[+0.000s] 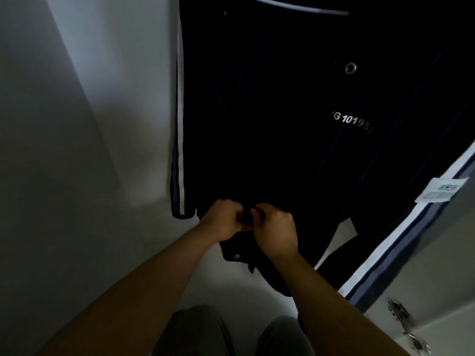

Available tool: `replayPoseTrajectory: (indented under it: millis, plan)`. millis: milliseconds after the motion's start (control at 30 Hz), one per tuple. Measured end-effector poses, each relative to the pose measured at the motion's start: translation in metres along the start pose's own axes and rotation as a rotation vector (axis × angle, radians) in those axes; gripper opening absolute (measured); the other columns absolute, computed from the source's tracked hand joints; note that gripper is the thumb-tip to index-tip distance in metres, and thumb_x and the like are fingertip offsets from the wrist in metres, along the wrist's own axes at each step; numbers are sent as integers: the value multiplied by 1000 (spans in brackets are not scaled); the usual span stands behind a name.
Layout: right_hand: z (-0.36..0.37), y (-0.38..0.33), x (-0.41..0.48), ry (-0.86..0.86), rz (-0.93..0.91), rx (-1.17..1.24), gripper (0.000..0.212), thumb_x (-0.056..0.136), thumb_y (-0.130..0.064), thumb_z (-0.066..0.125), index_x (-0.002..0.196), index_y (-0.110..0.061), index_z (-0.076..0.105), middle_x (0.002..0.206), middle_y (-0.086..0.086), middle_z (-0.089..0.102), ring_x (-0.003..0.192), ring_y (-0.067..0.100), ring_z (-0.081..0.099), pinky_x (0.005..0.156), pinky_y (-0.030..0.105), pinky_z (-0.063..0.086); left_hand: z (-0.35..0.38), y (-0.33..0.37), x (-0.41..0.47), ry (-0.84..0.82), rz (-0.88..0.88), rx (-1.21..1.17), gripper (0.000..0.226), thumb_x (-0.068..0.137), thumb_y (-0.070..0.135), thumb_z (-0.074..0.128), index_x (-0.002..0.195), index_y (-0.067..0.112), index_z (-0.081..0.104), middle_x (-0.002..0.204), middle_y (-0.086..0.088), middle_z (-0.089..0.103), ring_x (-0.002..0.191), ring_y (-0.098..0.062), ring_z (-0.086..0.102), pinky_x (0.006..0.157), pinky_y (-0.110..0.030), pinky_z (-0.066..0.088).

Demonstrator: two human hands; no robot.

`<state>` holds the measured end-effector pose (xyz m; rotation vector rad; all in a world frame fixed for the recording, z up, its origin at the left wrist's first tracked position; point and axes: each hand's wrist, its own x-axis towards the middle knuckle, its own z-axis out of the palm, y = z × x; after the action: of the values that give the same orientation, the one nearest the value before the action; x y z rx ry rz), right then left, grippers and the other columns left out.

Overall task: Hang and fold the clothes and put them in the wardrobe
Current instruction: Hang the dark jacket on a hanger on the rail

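Pale wardrobe (77,124) interior. Inside it hangs the dark jacket (270,111), long axis vertical, hem lowest and nearest me. At the hem, my left hand (223,219) and right hand (275,229), close together, each pinch the fabric with curled fingers.

left hand (224,222), right hand (276,231), both curled, close

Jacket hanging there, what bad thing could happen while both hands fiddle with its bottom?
1. The left hand and right hand pinch the hem of the dark jacket. Tugging down could pull it off whatever holds it above, which is out of view.
2. The striped sleeve hangs out near the door hinge, so it might get caught when the door shuts.
3. It is dim, so the snap may get fastened crooked.
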<state>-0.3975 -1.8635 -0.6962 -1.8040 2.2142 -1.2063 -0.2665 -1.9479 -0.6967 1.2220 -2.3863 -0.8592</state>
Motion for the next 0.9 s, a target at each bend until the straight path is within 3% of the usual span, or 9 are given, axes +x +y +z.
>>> replayPoseTrajectory:
  millis: [167, 333, 433, 500, 567, 600, 667, 800, 900]
  plan:
    - [-9, -8, 7, -32, -124, -106, 20, 101, -14, 58, 96, -8, 76, 91, 11, 72, 83, 25, 67, 70, 26, 49, 22, -12, 6, 170, 23, -26, 38, 88, 20, 75, 57, 22, 54, 66, 0, 62, 67, -17, 58, 65, -27, 42]
    - [-52, -43, 36, 429, -294, -57, 13, 96, -10, 66, 94, -1, 75, 81, 13, 68, 77, 30, 64, 65, 37, 55, 20, -34, 10, 109, -20, 31, 53, 83, 19, 79, 52, 25, 37, 54, 8, 44, 53, -5, 43, 62, -27, 37]
    - [-74, -61, 56, 527, -420, -140, 15, 97, -16, 66, 96, -4, 76, 80, 10, 68, 74, 28, 62, 66, 39, 54, 13, -32, 13, 119, -11, 103, 47, 83, 26, 77, 56, 32, 39, 58, 10, 45, 61, -13, 53, 67, -28, 41]
    - [-78, -67, 61, 518, -406, -170, 16, 97, -16, 65, 96, -5, 76, 82, 10, 69, 75, 29, 63, 66, 42, 55, 1, -9, 18, 90, 111, 35, 37, 81, 30, 79, 66, 42, 47, 64, 19, 51, 79, -16, 65, 75, -29, 49]
    - [-78, -67, 61, 509, -375, -175, 16, 96, -17, 65, 96, -6, 76, 84, 10, 71, 77, 29, 64, 65, 42, 56, -13, 18, 22, 110, 205, -97, 23, 77, 41, 78, 74, 50, 58, 71, 25, 61, 86, 3, 65, 81, -15, 50]
    - [-77, -66, 58, 506, -366, -178, 16, 96, -17, 65, 95, -6, 77, 84, 10, 71, 77, 29, 65, 65, 41, 56, -21, 30, 23, 177, 247, -123, 14, 75, 50, 72, 74, 55, 60, 72, 31, 63, 82, 13, 62, 74, -5, 45]
    - [-76, -64, 55, 493, -355, -180, 16, 96, -18, 65, 96, -7, 77, 85, 10, 72, 78, 29, 66, 64, 39, 56, -36, 48, 25, 341, 306, -155, 6, 74, 56, 60, 72, 61, 59, 75, 44, 59, 76, 23, 56, 64, 2, 39]
    - [-76, -62, 52, 508, -370, -203, 14, 95, -17, 66, 95, -8, 78, 86, 10, 73, 75, 29, 66, 63, 38, 56, -42, 62, 26, 485, 391, -187, 25, 85, 30, 66, 69, 46, 55, 72, 39, 59, 77, 23, 57, 64, 1, 39]
    - [-78, -61, 46, 530, -497, -319, 8, 90, -11, 70, 90, -11, 78, 90, 6, 74, 72, 28, 64, 60, 39, 52, -36, 58, 23, 537, 390, -203, 31, 87, 14, 68, 73, 39, 56, 71, 27, 55, 70, 9, 57, 64, 1, 38]
